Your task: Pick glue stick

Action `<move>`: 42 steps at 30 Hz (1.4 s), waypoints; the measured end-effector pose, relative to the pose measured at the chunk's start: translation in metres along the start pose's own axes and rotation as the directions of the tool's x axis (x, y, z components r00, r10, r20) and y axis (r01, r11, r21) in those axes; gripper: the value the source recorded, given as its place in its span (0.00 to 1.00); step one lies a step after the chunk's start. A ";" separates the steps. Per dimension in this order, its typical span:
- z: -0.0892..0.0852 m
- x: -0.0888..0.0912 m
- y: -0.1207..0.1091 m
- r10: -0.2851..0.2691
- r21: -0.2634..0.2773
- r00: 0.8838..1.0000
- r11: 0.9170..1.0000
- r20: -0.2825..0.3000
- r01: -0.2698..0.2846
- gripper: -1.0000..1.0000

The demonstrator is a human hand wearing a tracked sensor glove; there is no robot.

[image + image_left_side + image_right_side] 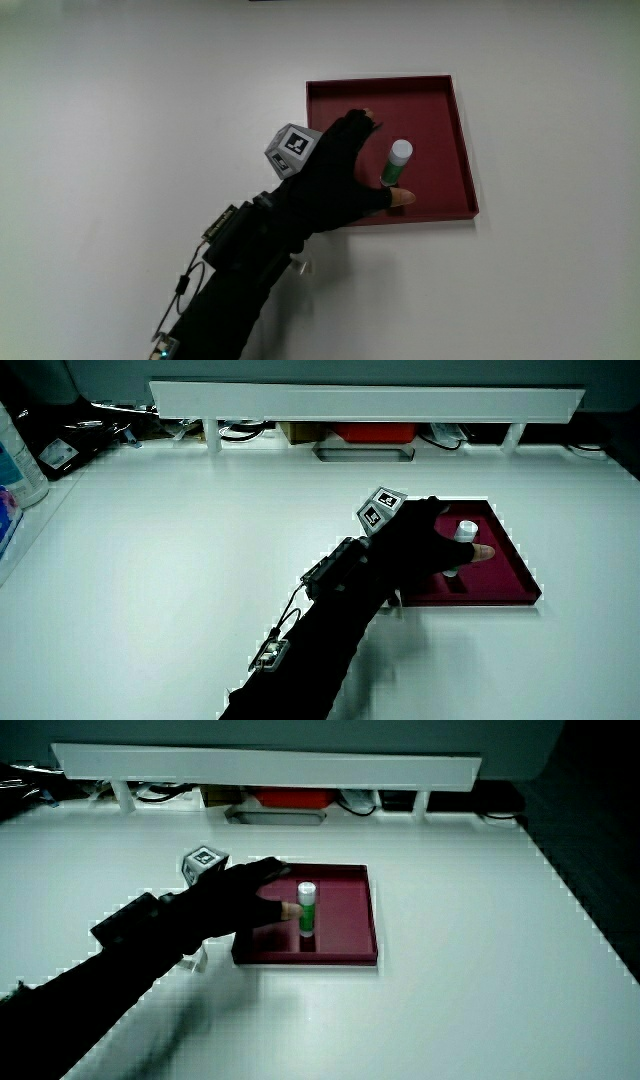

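Main view: hand [335,175] reaches over red tray [455,120], thumb touching glue stick [396,162].

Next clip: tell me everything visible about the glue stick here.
The glue stick is a small cylinder with a green body and a white cap, plastic by the look of it. It stands upright, cap on, inside the dark red tray, close to the tray wall nearest the person. The gloved hand is around its lower body: a bare fingertip shows at its base in the main view, and the fingers curl beside it. It is not yet lifted.
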 end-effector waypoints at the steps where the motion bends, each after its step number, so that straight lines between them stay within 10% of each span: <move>1: -0.001 -0.001 0.001 0.008 0.003 1.000 1.000 0.000 -0.008 0.50; 42: -0.009 -0.003 0.000 -0.029 0.176 0.994 0.984 0.102 0.010 1.00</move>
